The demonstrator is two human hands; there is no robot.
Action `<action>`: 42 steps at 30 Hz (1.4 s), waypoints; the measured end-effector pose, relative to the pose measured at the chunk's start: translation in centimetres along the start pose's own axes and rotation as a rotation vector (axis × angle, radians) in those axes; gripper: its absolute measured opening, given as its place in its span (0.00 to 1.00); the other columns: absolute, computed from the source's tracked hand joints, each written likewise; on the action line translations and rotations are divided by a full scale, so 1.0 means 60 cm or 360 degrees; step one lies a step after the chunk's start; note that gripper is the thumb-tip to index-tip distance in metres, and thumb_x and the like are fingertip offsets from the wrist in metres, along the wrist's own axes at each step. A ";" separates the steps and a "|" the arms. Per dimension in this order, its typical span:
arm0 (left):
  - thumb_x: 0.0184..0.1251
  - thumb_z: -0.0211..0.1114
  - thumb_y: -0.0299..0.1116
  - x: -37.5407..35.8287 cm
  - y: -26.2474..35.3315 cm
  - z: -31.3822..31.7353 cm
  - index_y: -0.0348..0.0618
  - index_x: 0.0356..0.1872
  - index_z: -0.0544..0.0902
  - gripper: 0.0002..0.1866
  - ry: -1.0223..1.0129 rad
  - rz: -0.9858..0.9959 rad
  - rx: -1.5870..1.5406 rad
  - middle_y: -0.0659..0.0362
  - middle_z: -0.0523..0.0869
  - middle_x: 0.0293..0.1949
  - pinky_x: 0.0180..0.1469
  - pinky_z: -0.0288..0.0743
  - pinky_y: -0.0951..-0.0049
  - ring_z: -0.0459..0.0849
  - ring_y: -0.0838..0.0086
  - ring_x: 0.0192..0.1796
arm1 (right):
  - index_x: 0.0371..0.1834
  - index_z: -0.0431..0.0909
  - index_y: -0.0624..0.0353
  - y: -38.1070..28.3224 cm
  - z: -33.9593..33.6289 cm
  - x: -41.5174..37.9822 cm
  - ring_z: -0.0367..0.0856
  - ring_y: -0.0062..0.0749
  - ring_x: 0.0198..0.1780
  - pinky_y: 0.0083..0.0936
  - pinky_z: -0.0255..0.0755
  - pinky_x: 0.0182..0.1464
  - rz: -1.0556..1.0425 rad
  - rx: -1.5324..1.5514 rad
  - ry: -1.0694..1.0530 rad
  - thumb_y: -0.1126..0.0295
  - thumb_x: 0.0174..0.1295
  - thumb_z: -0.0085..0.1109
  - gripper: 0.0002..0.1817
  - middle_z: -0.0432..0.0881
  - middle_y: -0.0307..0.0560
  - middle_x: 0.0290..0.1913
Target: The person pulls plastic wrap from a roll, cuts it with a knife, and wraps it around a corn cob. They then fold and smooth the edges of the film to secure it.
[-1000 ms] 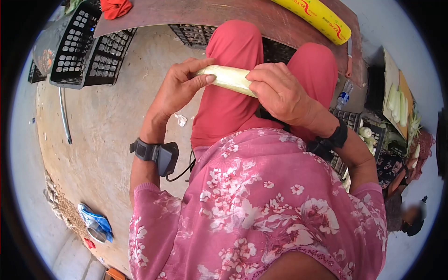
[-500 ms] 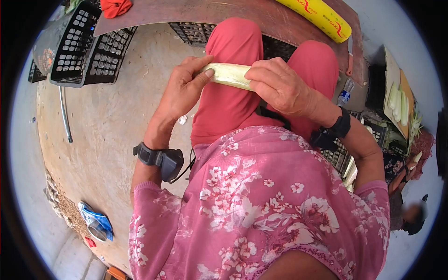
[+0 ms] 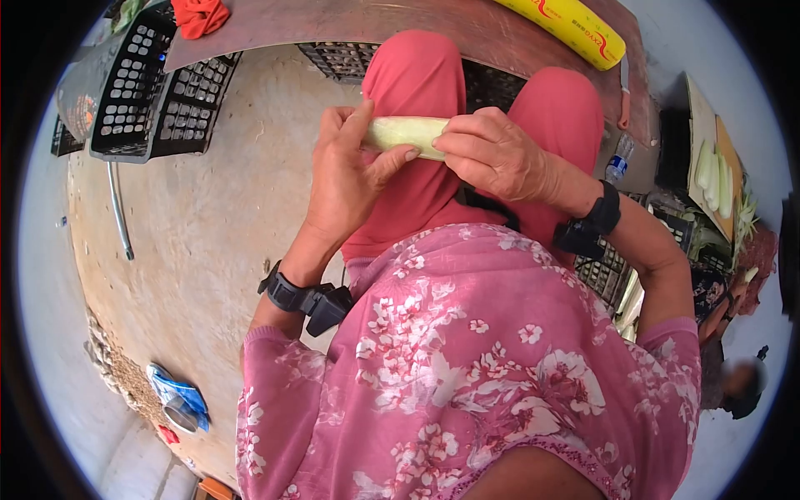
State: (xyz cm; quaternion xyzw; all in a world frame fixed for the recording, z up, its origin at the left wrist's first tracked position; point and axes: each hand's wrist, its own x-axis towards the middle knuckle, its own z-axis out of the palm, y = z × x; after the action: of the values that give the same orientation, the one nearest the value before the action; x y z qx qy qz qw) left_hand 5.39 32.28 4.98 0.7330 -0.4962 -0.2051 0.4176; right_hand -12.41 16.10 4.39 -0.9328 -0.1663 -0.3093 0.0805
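Overhead, we hold a pale peeled stalk [image 3: 406, 133] above our red-trousered knees, left hand [image 3: 350, 171] and right hand [image 3: 492, 154] each gripping an end. Black crates [image 3: 158, 83] lie at ten o'clock, a yellow roll [image 3: 562, 25] at one o'clock.

Red lettering on the yellow roll [image 3: 565, 25] is perhaps "XYC", blurred.
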 end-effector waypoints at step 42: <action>0.69 0.70 0.36 -0.044 -0.045 -0.030 0.39 0.38 0.83 0.10 -0.0127 -0.0863 -0.1525 0.62 0.84 0.31 0.34 0.69 0.80 0.78 0.81 0.30 | 0.66 0.75 0.57 0.005 -0.007 0.023 0.79 0.41 0.58 0.33 0.71 0.50 0.0367 0.0173 -0.0374 0.71 0.53 0.71 0.33 0.77 0.52 0.61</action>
State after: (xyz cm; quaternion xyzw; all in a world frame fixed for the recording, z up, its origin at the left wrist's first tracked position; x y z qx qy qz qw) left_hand 7.05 35.81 3.46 0.5542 -0.1562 -0.5358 0.6175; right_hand -11.53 16.08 5.56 -0.9697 -0.0829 -0.1774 0.1457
